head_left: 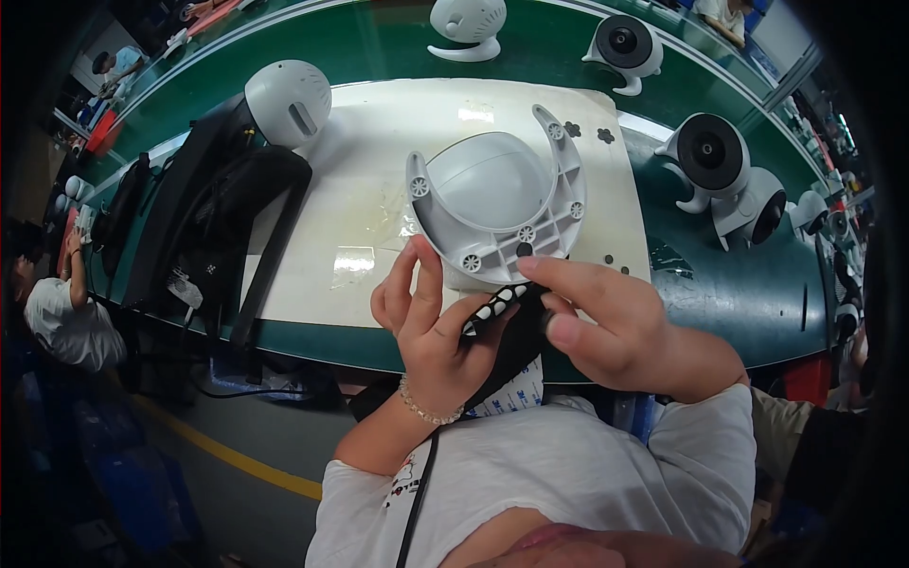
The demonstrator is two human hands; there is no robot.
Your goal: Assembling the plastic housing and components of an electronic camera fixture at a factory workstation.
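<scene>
A white camera housing (pixel 490 180) lies in front of me, the underside of its crescent-shaped base facing up, with several ribbed round sockets. My left hand (pixel 431 322) pinches a black strip with white oval spots (pixel 497 305) between thumb and fingers, just below the housing. The index and middle fingers of that hand are raised. My right hand (pixel 606 322) has its index fingertip at a small black round pad (pixel 525 250) on the base's near edge. Its thumb is apart, with something small and dark at the tip; I cannot tell what it is.
The housing rests on a pale board (pixel 365 218) on the green bench. Black padded material (pixel 227 204) and a white housing (pixel 289 99) stand left. Assembled white cameras (pixel 712 151) stand right and behind. Dark flower-shaped pieces (pixel 606 135) lie on the board. A person (pixel 71 317) sits far left.
</scene>
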